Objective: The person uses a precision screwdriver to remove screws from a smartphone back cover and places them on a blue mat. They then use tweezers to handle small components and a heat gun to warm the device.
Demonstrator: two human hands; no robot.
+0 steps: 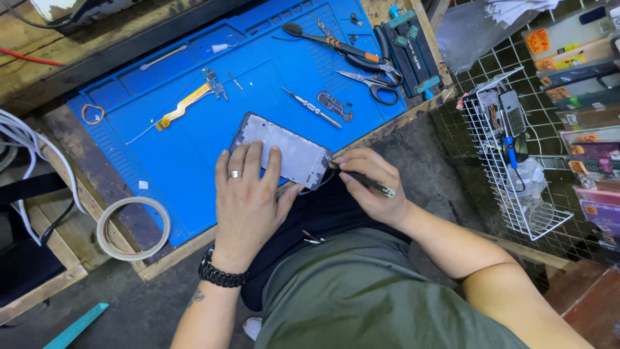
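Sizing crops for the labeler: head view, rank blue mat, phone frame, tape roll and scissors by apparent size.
1. blue mat, by far the largest.
2. phone frame, partly covered by the left hand.
3. tape roll, close to the frame; its nearness to the camera makes that order unsure.
4. scissors, smallest.

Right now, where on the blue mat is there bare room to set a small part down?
The blue mat is bare left of the phone frame, below the orange flex cable and above the tape roll. Crowded: top right, around pliers, scissors and the small tool.
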